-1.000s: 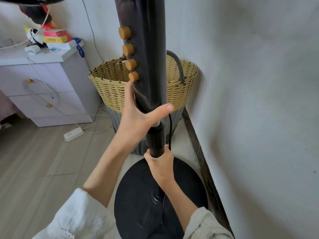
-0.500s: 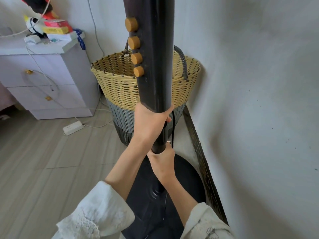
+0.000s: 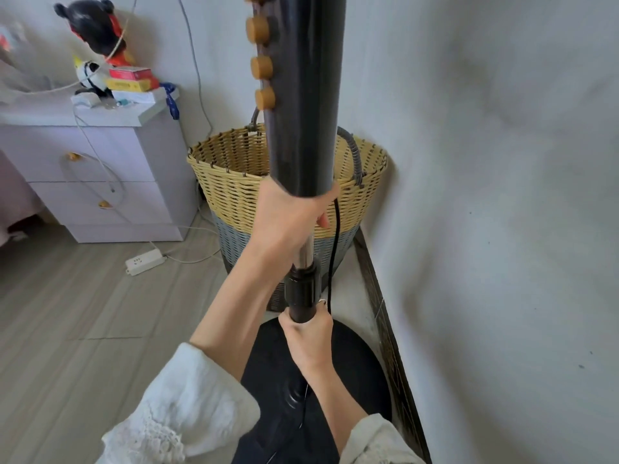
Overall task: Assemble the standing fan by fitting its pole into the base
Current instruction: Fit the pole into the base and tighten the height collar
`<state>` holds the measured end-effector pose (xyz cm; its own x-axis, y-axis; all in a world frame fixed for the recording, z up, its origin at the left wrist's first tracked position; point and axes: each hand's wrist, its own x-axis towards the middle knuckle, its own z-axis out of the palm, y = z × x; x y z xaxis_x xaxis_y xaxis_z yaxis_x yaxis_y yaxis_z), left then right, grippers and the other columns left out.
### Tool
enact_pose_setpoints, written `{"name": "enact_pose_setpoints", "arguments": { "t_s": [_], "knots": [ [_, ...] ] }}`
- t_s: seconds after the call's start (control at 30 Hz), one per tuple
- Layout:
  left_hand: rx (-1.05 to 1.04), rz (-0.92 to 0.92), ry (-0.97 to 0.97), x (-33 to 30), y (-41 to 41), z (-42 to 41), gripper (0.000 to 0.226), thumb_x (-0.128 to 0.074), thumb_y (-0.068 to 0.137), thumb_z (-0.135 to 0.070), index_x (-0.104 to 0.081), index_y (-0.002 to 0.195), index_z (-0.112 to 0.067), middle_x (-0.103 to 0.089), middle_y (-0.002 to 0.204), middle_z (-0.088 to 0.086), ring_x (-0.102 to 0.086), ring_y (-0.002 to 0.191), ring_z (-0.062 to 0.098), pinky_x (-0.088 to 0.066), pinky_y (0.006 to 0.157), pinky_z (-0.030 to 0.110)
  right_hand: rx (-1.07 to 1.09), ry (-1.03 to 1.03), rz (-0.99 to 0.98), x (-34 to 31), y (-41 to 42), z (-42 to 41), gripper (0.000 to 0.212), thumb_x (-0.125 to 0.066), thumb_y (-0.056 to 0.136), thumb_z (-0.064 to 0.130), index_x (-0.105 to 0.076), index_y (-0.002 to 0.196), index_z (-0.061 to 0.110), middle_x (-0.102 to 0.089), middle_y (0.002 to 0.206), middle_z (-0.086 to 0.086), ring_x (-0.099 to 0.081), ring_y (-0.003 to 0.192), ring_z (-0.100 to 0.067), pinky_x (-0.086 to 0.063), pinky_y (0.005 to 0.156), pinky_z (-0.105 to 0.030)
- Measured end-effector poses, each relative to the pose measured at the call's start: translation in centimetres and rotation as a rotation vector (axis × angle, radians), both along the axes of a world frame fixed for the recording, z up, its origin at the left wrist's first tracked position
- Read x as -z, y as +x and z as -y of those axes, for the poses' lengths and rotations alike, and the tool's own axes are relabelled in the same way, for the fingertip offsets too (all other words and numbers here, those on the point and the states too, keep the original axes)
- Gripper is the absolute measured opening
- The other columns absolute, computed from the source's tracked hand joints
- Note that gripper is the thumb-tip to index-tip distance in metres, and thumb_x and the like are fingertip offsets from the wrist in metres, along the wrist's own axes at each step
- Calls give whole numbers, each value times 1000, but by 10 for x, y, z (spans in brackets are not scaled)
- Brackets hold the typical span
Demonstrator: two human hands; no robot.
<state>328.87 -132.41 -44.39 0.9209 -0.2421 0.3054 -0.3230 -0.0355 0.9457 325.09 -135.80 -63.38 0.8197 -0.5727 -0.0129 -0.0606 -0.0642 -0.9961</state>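
no legible text; print on red box (image 3: 130, 74) and yellow box (image 3: 127, 84) too blurred.

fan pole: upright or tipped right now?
Roughly upright. The fan pole rises over the round base, left hand gripping the upper column, right hand the lower tube. Seating in the base: cannot tell.

One pole (image 3: 303, 95), one base (image 3: 355, 363), two hands (image 3: 288, 216), one basket (image 3: 234, 182)
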Motion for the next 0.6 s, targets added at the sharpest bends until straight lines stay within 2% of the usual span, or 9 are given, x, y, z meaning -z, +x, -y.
{"name": "enact_pose_setpoints", "arguments": {
  "t_s": [0.1,0.2,0.33,0.43,0.5,0.6],
  "knots": [
    [20,4,-31,-9,-1,0,38,-65,79,-10,-50,45,-18,-49,37,-7,-52,46,12,-53,74,38,-16,-13,0,0,-1,1,24,-69,71,8,-51,74,25,-54,65,4,-50,56,-14,-47,60,-33],
    [85,1,-49,-8,-1,0,33,-66,82,-17,-54,51,-12,-51,39,-6,-54,46,12,-56,78,40,-18,-2,7,-1,1,2,26,-69,70,8,-50,74,26,-53,64,5,-49,54,-10,-44,57,-29],
    [109,3,-78,4,-1,-2,28,-64,84,-27,-58,61,-13,-56,45,-3,-55,49,15,-56,66,29,-14,17,4,1,1,2,25,-70,70,10,-51,74,26,-54,66,4,-51,57,-10,-44,59,-26],
    [93,-43,-36,24,-7,-1,33,-62,86,-28,-53,56,-16,-53,42,-4,-51,46,11,-57,66,37,-4,14,4,2,2,0,26,-70,71,12,-50,75,28,-56,73,1,-55,66,-15,-49,67,-29],
    [72,-49,-32,33,-8,-1,37,-61,86,-28,-51,52,-19,-51,40,-5,-50,44,10,-57,60,33,1,28,4,2,2,-1,25,-70,71,13,-50,75,27,-57,75,-1,-56,70,-18,-51,71,-33],
    [87,-90,-74,37,-7,0,43,-62,86,-25,-46,46,-23,-44,36,-5,-43,36,12,-47,45,25,-1,44,3,3,2,-1,25,-70,70,11,-51,75,26,-58,76,-3,-55,70,-19,-51,72,-35]
  ]
}}
